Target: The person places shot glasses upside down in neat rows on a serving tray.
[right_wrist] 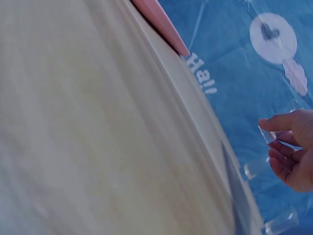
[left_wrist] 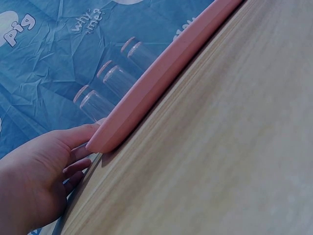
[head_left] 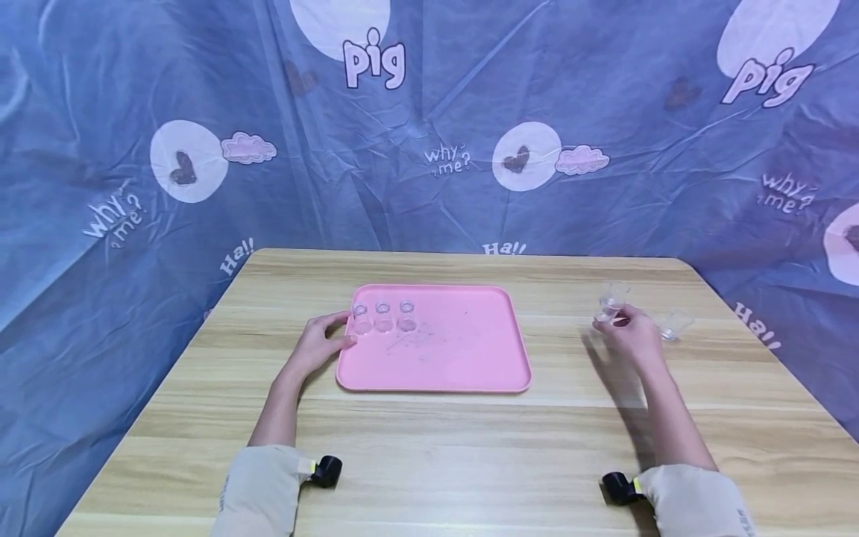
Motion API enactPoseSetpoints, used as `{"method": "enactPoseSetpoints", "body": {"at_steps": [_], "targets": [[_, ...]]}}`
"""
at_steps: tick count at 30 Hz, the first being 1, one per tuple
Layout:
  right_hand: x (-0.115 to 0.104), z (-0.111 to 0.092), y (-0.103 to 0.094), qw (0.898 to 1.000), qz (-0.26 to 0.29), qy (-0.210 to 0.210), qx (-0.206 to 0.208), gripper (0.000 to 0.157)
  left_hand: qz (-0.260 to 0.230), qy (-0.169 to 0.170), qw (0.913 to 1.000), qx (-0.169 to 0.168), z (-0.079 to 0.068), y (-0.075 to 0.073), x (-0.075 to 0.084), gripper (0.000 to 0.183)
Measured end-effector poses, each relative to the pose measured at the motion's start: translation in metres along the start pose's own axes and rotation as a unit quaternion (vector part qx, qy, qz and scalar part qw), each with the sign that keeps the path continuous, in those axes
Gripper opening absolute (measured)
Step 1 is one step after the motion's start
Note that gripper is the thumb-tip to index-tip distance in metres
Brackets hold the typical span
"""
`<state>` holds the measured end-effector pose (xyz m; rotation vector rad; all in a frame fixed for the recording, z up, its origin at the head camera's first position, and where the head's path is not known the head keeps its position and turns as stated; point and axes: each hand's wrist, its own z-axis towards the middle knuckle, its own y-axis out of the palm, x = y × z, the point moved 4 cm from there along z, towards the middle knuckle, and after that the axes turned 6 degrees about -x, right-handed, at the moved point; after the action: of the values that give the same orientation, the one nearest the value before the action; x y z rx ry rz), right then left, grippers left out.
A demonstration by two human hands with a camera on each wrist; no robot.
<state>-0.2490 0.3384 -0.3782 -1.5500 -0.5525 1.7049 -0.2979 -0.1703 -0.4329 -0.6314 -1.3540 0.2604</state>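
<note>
My left hand (head_left: 318,344) grips the left rim of a pink tray (head_left: 463,358); the left wrist view shows the thumb over the rim and the other fingers curled lower down. Inside the tray, close to this hand, three small clear glasses (head_left: 383,316) stand in a row, seemingly upside down. Off to the right of the tray, my right hand (head_left: 633,337) pinches another small clear glass (right_wrist: 267,134) between thumb and fingers, above the table. Two more clear glasses are near it: one (head_left: 617,289) just behind and one (head_left: 674,325) to its right.
A wood-grain table (head_left: 429,455) carries everything. Behind it hangs a blue printed cloth (head_left: 429,209). Faint marks or reflections show on the tray floor beside the glasses. Each cuff has a small black camera (head_left: 326,471) on it.
</note>
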Motion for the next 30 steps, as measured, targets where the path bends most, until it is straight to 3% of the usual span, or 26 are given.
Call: {"method": "enactPoseSetpoints", "body": {"at_steps": [15, 30], "targets": [[-0.059, 0.002, 0.026, 0.995, 0.022, -0.087, -0.04, 0.039, -0.001, 0.005, 1.0, 0.003, 0.001, 0.0, 0.0, 0.054], [-0.104, 0.01, 0.059, 0.989, 0.042, -0.114, -0.081, 0.034, -0.008, 0.002, 1.0, 0.001, 0.001, -0.001, 0.0, 0.055]]}}
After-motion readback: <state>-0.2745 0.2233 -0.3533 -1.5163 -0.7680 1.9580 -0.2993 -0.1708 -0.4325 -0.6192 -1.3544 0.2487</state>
